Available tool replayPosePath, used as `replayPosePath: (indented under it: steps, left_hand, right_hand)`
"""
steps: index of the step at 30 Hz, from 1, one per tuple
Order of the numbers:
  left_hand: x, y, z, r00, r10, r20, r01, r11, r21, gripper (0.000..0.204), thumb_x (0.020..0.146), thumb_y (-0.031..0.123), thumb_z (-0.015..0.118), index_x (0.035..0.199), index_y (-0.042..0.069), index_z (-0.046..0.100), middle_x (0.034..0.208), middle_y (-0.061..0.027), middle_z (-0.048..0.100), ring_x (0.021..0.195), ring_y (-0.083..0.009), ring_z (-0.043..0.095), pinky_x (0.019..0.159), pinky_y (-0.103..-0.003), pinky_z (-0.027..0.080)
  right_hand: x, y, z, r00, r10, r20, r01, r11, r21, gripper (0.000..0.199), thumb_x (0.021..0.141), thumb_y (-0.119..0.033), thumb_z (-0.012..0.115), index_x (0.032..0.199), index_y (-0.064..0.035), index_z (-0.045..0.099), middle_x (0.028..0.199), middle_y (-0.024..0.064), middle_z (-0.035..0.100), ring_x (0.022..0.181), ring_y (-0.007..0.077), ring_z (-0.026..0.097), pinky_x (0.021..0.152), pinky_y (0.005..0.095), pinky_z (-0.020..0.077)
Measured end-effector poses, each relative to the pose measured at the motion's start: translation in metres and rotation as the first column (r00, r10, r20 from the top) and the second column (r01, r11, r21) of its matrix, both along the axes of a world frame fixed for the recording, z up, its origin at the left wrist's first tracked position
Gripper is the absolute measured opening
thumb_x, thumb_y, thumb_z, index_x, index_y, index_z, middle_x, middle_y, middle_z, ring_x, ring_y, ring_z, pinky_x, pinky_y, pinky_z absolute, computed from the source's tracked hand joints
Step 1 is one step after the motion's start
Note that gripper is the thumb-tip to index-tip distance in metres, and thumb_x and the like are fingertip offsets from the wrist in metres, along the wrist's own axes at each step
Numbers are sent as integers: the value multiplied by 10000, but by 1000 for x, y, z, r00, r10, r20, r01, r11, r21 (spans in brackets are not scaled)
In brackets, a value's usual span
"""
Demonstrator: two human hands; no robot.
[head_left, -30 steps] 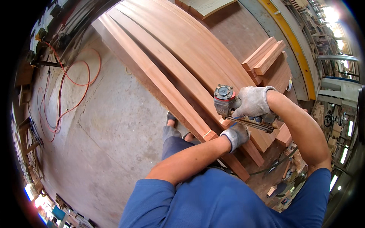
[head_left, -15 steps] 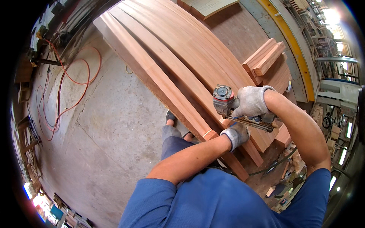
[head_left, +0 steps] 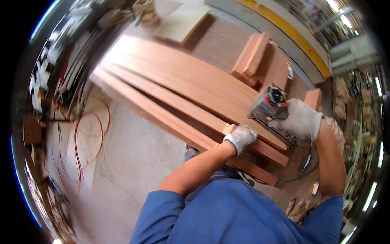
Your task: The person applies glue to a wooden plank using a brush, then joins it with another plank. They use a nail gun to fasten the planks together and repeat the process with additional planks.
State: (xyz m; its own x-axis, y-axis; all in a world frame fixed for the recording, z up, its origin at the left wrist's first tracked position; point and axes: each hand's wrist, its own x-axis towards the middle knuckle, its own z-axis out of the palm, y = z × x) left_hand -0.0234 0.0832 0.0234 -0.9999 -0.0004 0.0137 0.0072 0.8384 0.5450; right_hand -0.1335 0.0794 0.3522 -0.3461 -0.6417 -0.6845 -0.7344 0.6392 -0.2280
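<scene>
My right hand (head_left: 300, 122), in a grey work glove, grips a grey and red nail gun (head_left: 270, 103) held over the near end of the long reddish wooden boards (head_left: 183, 81). In a matching glove, my left hand (head_left: 241, 137) presses a small wooden block (head_left: 228, 128) against the edge of a narrow board (head_left: 162, 116). The gun's nose points toward the boards just right of my left hand. Both forearms come in from below, above my blue shirt.
Short wooden blocks (head_left: 252, 55) lie stacked on the wide boards farther off. A red hose or cable (head_left: 81, 138) loops over the concrete floor (head_left: 130, 162) at left. A yellow beam (head_left: 292, 32) runs along the top right. Clutter lines the left rim.
The view has swung and blurred, so the boards now lie flatter across the picture. Both hands keep their hold, with the nail gun still beside my left hand.
</scene>
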Motion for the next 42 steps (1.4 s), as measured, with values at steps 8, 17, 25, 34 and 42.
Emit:
replayPosePath:
  steps: [8,17,25,34,42]
  left_hand:
    - [6,-10,75,965,-46,257,78,990,-117,283,984,115,559,1251,85,645,1235,-180,721,1191,-388,680,993,-538,568]
    - [-1,-8,74,949,-223,224,271,939,-210,102,890,102,661,964,49,708,881,-202,735,865,-417,726,760,-507,616]
    - [4,-11,73,873,-234,428,311,943,-121,459,794,195,798,1241,114,728,1209,-138,743,1201,-339,661,1060,-442,526]
    - [-7,-43,95,791,-106,602,-67,964,257,535,839,206,769,1355,76,713,1385,-170,703,1261,-310,661,1073,-426,539]
    - [23,-77,53,937,316,150,-264,920,-288,386,866,223,791,1238,123,761,1210,-144,730,1175,-369,657,991,-480,564]
  right_hand:
    - [-71,282,-42,772,-615,-162,615,786,-53,527,852,-389,841,1200,-2,757,1053,274,769,1012,411,749,930,425,576]
    - [-63,471,-235,387,-794,-468,812,535,-236,460,839,-306,833,1219,-65,734,1173,235,757,1148,425,705,1005,512,551]
    - [-73,490,-340,444,-780,-442,749,593,-295,563,870,-299,813,1360,-117,601,1240,222,727,1165,422,690,988,540,550]
    - [-90,418,-293,599,-731,-326,617,681,-394,514,900,-334,756,1343,-90,661,1281,209,719,1213,387,670,1021,476,543]
    - [-80,323,-293,569,-803,177,775,452,-442,406,899,-251,759,1238,-30,722,1168,198,773,1114,365,732,976,439,559]
